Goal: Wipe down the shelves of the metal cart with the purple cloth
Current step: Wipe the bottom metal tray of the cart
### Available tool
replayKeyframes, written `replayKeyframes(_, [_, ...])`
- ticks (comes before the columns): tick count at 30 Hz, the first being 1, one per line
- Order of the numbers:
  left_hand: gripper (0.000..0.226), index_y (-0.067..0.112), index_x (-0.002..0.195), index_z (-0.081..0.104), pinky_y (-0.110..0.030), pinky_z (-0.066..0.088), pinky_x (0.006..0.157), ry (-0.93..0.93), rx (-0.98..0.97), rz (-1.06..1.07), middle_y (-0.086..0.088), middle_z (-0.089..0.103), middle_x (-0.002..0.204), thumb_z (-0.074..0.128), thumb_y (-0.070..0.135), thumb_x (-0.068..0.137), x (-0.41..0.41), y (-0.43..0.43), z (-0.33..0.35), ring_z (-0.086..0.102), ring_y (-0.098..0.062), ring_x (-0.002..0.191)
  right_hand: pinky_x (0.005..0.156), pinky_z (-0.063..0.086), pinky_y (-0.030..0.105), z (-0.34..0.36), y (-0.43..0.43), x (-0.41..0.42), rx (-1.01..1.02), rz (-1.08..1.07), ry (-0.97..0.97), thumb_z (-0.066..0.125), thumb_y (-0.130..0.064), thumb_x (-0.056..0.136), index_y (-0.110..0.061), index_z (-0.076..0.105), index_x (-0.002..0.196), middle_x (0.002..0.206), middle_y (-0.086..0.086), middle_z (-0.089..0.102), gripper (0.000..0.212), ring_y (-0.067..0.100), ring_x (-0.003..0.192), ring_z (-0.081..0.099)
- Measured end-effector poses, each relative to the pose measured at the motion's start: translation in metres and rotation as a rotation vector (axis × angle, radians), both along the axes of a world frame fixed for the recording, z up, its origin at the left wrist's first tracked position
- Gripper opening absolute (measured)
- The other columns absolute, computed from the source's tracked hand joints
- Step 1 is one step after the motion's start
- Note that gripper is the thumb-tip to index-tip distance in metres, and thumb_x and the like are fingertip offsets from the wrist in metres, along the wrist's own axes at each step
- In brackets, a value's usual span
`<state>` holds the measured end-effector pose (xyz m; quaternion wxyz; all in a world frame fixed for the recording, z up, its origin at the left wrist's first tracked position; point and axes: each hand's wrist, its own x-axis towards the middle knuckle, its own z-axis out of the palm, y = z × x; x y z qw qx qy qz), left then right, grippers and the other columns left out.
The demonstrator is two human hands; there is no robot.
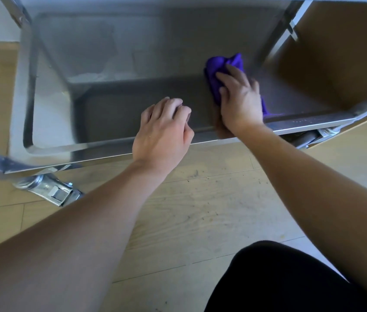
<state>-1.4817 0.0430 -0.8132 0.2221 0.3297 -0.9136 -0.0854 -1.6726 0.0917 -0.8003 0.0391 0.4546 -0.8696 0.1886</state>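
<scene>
The metal cart's bottom shelf [119,113] is a shallow steel tray with a raised rim, seen from above and in front. The purple cloth [219,68] lies bunched on the shelf's right half. My right hand [239,100] lies flat on top of the cloth with fingers spread, pressing it against the shelf. My left hand [164,129] rests over the front rim near the middle, its fingers curled loosely and holding nothing. The cloth's near part is hidden under my right hand.
A shelf above casts shade over the tray. Cart posts rise at the back right [284,25] and far left [18,12]. Caster wheels sit under the front left [49,190] and right [308,138] corners. Wooden floor [200,199] lies in front; my dark-clad knee [286,280] is at the bottom.
</scene>
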Motion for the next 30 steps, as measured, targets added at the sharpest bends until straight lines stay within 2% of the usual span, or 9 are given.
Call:
replayKeyframes(4, [0.024,0.016,0.104,0.064,-0.039,0.038,0.103,0.015,0.0,-0.015,-0.002,0.059,0.125,0.044,0.017,0.091,0.001,0.001,0.002,0.052,-0.023,0.124,0.101,0.038,0.038,0.005,0.005,-0.004,-0.014,0.04,-0.003,0.039,-0.027,0.1,-0.032,0.05,0.136,0.151,-0.008,0.037,0.038,0.033,0.123,0.043])
replayKeyframes(8, [0.023,0.016,0.104,0.064,-0.04,0.039,0.105,0.041,0.028,-0.016,-0.002,0.059,0.124,0.045,0.016,0.091,0.002,0.001,0.001,0.052,-0.023,0.124,0.108,0.034,0.045,0.007,0.017,-0.026,-0.043,-0.225,-0.095,0.046,-0.037,0.096,-0.038,0.042,0.137,0.157,0.005,0.021,0.042,0.037,0.135,0.031])
replayKeyframes(12, [0.023,0.016,0.104,0.065,-0.04,0.038,0.106,0.049,0.056,-0.023,-0.002,0.059,0.125,0.046,0.017,0.091,0.002,0.001,0.002,0.052,-0.024,0.126,0.11,0.033,0.047,0.008,0.011,-0.022,-0.052,-0.273,-0.135,0.045,-0.03,0.097,-0.028,0.039,0.141,0.153,0.007,0.03,0.045,0.033,0.135,0.034])
replayKeyframes(15, [0.023,0.014,0.104,0.066,-0.041,0.039,0.106,0.08,0.087,-0.017,-0.003,0.06,0.122,0.049,0.015,0.089,0.001,0.001,0.003,0.053,-0.024,0.123,0.107,0.034,0.043,0.009,-0.005,-0.004,-0.058,-0.18,-0.134,0.046,-0.026,0.096,-0.026,0.044,0.139,0.15,0.006,0.035,0.044,0.033,0.131,0.037])
replayKeyframes(19, [0.02,0.011,0.102,0.066,-0.036,0.039,0.105,0.139,0.178,-0.012,-0.002,0.061,0.119,0.052,0.013,0.087,0.002,-0.001,0.004,0.055,-0.024,0.117,0.103,0.034,0.035,0.009,-0.032,0.033,-0.071,0.067,-0.149,0.05,-0.023,0.092,-0.026,0.05,0.135,0.144,0.004,0.042,0.043,0.031,0.124,0.044])
replayKeyframes(22, [0.016,0.005,0.091,0.066,-0.04,0.049,0.089,0.21,0.286,-0.034,-0.006,0.063,0.105,0.051,0.009,0.085,0.007,-0.007,0.011,0.06,-0.025,0.094,0.103,0.035,0.034,0.009,-0.05,0.056,-0.073,0.213,-0.202,0.052,-0.022,0.089,-0.027,0.053,0.133,0.142,0.002,0.045,0.044,0.029,0.122,0.046])
replayKeyframes(24, [0.016,0.003,0.088,0.065,-0.043,0.051,0.081,0.217,0.313,-0.054,-0.009,0.062,0.099,0.049,0.006,0.085,0.014,-0.012,0.015,0.06,-0.026,0.086,0.104,0.036,0.035,0.01,-0.058,0.065,-0.058,0.27,-0.228,0.052,-0.022,0.089,-0.028,0.053,0.132,0.141,0.001,0.046,0.044,0.028,0.121,0.047])
replayKeyframes(26, [0.017,0.005,0.087,0.066,-0.043,0.051,0.081,0.194,0.28,-0.047,-0.007,0.063,0.097,0.049,0.007,0.085,0.027,-0.016,0.021,0.061,-0.026,0.085,0.105,0.036,0.035,0.012,-0.062,0.071,-0.041,0.3,-0.244,0.052,-0.021,0.089,-0.028,0.053,0.132,0.14,0.0,0.047,0.044,0.027,0.12,0.047])
replayKeyframes(30, [0.014,0.011,0.088,0.066,-0.042,0.047,0.09,0.07,0.154,0.049,-0.002,0.062,0.099,0.052,0.009,0.087,0.065,-0.032,0.033,0.059,-0.023,0.093,0.106,0.034,0.034,0.017,-0.066,0.081,-0.019,0.36,-0.26,0.052,-0.019,0.091,-0.028,0.052,0.132,0.139,0.0,0.048,0.043,0.029,0.12,0.047])
